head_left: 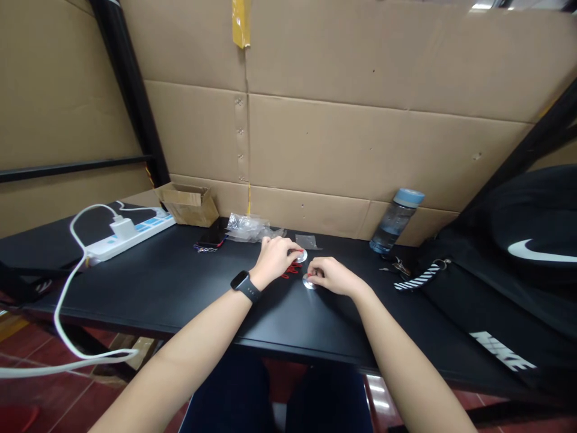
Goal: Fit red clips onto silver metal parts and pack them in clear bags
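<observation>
My left hand (276, 260), with a dark watch on its wrist, is closed in a pinch at the middle of a small shiny silver disc (303, 257). Close by, my right hand (336, 276) pinches a second silver disc (309, 284) at its centre, where a bit of red shows. Both discs are low over the black table, a short gap apart; whether they touch its surface I cannot tell. Loops of red cord (292, 270) lie beside the left fingers, partly hidden by that hand.
Clear plastic bags (252, 228), a phone (213, 236) and an open cardboard box (192, 206) are at the back of the black table (180, 294). A white power strip (135, 237) lies left. A water bottle (396, 221), keys (400, 266) and a black bag (487, 288) occupy the right.
</observation>
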`<state>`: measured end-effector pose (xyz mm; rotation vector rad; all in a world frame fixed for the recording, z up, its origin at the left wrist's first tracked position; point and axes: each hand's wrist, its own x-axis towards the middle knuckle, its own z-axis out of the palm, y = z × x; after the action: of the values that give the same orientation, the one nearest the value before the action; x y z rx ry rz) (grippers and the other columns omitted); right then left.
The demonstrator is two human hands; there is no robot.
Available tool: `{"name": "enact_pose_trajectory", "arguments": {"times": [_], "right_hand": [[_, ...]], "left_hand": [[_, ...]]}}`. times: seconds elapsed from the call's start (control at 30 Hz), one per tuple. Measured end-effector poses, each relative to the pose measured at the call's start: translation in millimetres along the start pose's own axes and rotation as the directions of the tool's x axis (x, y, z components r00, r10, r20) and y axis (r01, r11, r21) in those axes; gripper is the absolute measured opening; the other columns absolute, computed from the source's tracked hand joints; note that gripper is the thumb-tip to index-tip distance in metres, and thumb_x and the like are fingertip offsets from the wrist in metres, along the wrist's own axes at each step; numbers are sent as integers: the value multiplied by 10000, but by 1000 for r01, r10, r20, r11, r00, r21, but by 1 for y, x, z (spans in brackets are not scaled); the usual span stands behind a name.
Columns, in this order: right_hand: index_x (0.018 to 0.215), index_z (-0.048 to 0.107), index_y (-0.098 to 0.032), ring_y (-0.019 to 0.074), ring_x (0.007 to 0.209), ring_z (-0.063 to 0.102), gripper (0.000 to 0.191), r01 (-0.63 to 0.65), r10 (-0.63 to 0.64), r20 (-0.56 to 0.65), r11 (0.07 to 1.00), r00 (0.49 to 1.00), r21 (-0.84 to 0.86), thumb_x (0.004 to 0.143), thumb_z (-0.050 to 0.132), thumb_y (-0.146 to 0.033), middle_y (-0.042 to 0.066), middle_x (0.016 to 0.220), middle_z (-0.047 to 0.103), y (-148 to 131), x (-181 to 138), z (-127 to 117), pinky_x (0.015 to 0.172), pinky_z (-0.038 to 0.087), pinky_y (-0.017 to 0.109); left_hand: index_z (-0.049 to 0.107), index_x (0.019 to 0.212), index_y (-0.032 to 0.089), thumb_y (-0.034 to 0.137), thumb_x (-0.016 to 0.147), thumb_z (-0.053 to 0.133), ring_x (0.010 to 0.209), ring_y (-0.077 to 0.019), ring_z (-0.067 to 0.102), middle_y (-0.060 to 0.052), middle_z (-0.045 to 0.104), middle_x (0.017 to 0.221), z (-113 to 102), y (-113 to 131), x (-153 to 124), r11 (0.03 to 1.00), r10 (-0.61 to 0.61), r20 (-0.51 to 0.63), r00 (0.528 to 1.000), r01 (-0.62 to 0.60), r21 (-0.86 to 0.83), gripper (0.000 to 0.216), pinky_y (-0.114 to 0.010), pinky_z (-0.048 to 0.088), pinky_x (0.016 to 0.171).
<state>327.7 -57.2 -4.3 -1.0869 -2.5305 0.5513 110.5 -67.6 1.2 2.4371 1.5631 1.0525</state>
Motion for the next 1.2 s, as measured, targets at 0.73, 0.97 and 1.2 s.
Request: {"name": "enact_pose_trajectory", "arguments": {"times": [0.73,0.97,1.2], "right_hand": [[853,648,-170,211,860,728,307,114,240,-337,637,910,762,761,777,-432,95,1236,642,-15,5,3,707,627,327],[1245,602,-278,192,839,733,495,67,292,-232,481,928,874,800,757,-428,71,1161,700,-19,8,7,701,639,333],[1241,676,-213,175,838,725,560,68,307,-244,488,920,870,721,840,-343,82,1131,726,-12,8,7,802,618,324]], "left_hand": [[690,910,224,329,907,594,858,-182,727,0,772,868,4,19,-1,892,-117,-90,989,64,-447,142,-293,504,845],[688,902,230,319,902,590,830,-171,721,16,767,836,6,21,-1,941,-122,-136,983,71,-332,132,-320,471,911],[682,880,232,348,906,576,748,-171,729,10,769,806,16,23,1,917,-167,-112,980,112,-383,159,-290,508,800]]}}
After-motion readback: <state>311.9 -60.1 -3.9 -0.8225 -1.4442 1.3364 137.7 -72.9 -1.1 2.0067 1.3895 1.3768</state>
